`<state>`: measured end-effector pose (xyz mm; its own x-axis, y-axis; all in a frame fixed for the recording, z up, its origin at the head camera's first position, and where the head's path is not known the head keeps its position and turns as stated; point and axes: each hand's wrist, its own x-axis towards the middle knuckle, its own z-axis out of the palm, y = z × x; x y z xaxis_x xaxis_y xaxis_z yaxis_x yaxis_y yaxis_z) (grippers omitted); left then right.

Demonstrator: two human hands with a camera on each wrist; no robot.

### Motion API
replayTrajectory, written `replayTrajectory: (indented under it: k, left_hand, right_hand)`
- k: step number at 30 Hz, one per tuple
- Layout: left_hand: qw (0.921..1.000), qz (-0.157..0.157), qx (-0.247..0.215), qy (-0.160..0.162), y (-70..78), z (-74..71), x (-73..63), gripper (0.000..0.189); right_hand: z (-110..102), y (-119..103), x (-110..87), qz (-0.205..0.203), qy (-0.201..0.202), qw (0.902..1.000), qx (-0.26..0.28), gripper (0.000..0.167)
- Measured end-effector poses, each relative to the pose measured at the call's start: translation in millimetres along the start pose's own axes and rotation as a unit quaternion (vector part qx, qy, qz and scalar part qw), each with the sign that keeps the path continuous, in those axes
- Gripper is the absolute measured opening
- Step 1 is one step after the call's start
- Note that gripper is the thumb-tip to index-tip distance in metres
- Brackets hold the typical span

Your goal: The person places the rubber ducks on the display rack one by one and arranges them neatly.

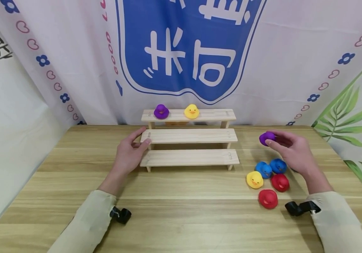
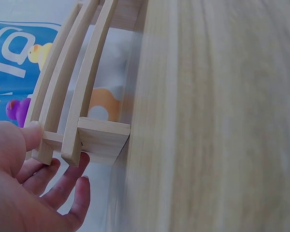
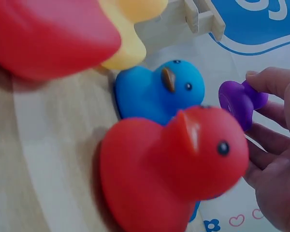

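A three-tier wooden stand (image 1: 188, 135) stands at the back of the table. My left hand (image 1: 130, 153) grips its left end at the middle board, with the thumb on top; in the left wrist view the fingers lie along the board ends. Right of the stand, my right hand (image 1: 294, 149) pinches a purple rubber duck (image 1: 267, 138) between thumb and fingers, raised above the table. Another purple duck (image 1: 161, 111) and a yellow duck (image 1: 191, 111) sit apart on the top board. The middle and bottom boards bear nothing.
Below my right hand are two blue ducks (image 1: 264, 170), a yellow duck (image 1: 255, 180) and two red ducks (image 1: 268, 199), close together on the wooden table (image 1: 181, 211). A printed curtain (image 1: 263, 70) hangs right behind the stand.
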<state>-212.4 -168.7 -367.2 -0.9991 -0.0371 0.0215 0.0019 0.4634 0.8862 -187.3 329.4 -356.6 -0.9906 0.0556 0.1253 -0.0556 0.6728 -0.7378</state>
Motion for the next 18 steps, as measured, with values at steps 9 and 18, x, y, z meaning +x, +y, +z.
replayTrajectory:
  k: [9,18]
  left_hand:
    - [1.0,-0.003,-0.002,-0.002,0.0,0.1,0.4,0.059]
    - [1.0,-0.001,-0.004,0.001,0.1,0.3,0.6,0.059]
  right_hand:
    - [11,-11,7.6,-0.03,0.009,0.9994,0.016,0.057]
    - [21,-31,15.7,-0.046,0.003,0.9985,0.031,0.06]
